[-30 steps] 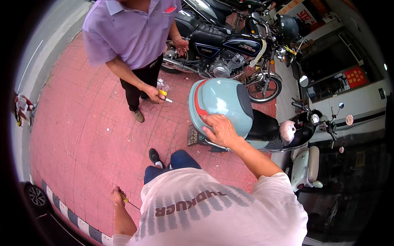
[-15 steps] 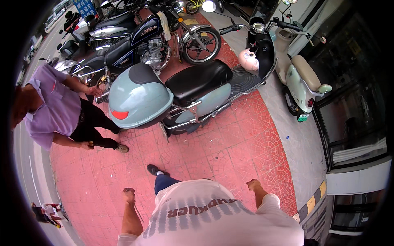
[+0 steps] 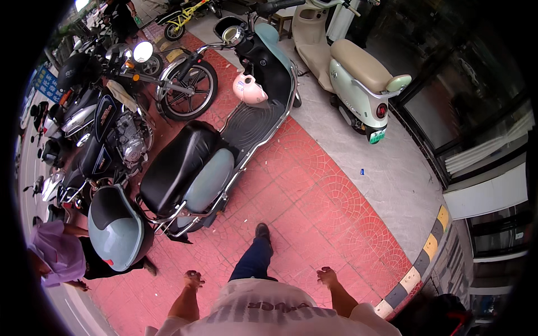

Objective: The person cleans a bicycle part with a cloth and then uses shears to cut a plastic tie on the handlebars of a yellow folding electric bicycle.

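Standing on red pavement near a blue-grey scooter

The left hand hangs low above the pavement; its fingers are curled, but I cannot tell whether they close on something. The right hand is well apart from it, also in the air, with the fingers loosely bent and slightly apart. The scooter stands ahead and to the left, with a top case at its rear and a pink helmet near its footboard

The fisheye looks steeply down and forward from head height. The shirt is nearest, red paving below, the scooter farther ahead, leftward.
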Action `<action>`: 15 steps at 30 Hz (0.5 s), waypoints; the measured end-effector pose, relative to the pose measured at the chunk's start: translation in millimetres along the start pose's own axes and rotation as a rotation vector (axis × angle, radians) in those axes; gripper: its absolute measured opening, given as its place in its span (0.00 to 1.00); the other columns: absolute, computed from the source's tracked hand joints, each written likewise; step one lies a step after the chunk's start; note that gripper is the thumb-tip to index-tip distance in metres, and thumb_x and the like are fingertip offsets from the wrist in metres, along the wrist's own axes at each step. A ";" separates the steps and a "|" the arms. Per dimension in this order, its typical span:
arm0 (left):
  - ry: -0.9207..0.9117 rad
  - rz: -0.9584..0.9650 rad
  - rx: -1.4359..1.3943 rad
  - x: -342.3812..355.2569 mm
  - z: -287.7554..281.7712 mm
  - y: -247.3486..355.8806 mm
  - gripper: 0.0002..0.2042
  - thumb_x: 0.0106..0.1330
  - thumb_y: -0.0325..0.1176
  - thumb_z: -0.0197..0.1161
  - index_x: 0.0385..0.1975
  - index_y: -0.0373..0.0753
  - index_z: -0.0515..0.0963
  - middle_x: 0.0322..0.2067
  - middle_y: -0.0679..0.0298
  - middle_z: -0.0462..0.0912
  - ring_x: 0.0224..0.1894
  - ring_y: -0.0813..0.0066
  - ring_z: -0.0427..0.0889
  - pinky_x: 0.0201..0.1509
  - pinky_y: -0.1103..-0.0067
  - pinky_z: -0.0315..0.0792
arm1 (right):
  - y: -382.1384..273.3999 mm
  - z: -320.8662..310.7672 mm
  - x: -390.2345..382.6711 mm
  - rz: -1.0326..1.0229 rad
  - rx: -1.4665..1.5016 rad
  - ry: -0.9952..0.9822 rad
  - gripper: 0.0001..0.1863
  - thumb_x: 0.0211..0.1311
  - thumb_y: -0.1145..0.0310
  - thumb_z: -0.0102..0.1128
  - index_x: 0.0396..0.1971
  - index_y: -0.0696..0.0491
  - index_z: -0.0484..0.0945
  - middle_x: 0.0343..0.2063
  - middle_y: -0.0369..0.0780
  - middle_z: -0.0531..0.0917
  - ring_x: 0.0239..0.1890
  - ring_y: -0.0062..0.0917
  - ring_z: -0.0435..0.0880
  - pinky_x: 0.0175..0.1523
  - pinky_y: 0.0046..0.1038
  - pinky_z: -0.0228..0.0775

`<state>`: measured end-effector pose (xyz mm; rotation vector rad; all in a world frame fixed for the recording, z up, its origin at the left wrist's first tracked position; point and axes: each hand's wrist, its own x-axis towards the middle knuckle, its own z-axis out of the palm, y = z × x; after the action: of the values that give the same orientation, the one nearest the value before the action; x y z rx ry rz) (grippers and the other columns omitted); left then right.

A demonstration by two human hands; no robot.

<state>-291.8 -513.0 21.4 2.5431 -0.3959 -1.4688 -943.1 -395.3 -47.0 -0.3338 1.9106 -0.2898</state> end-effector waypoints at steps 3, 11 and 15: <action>-0.260 0.017 0.237 19.5 81.2 99.5 0.07 0.66 0.30 0.62 0.42 0.41 0.80 0.33 0.55 0.87 0.29 0.57 0.88 0.27 0.60 0.81 | -85.3 -72.4 -57.8 -0.174 0.153 0.148 0.25 0.66 0.67 0.64 0.59 0.59 0.73 0.34 0.41 0.87 0.33 0.26 0.87 0.29 0.28 0.76; -0.441 0.654 0.281 -68.7 258.9 457.8 0.15 0.54 0.32 0.66 0.40 0.33 0.87 0.32 0.55 0.89 0.37 0.63 0.91 0.41 0.72 0.81 | -192.3 -230.1 -84.0 -0.021 0.408 0.431 0.26 0.65 0.66 0.65 0.60 0.58 0.73 0.34 0.43 0.88 0.24 0.27 0.87 0.25 0.28 0.72; -0.617 0.321 -0.031 -155.4 306.5 625.1 0.12 0.59 0.25 0.61 0.42 0.33 0.80 0.34 0.57 0.87 0.31 0.61 0.89 0.34 0.68 0.83 | -205.1 -260.3 -9.3 0.058 0.442 0.409 0.24 0.65 0.64 0.65 0.58 0.56 0.74 0.31 0.42 0.88 0.22 0.27 0.86 0.22 0.30 0.69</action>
<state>-719.1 -1063.4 173.9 1.8316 -0.8089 -2.0602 -1164.7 -571.9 125.3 0.0858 2.1781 -0.7724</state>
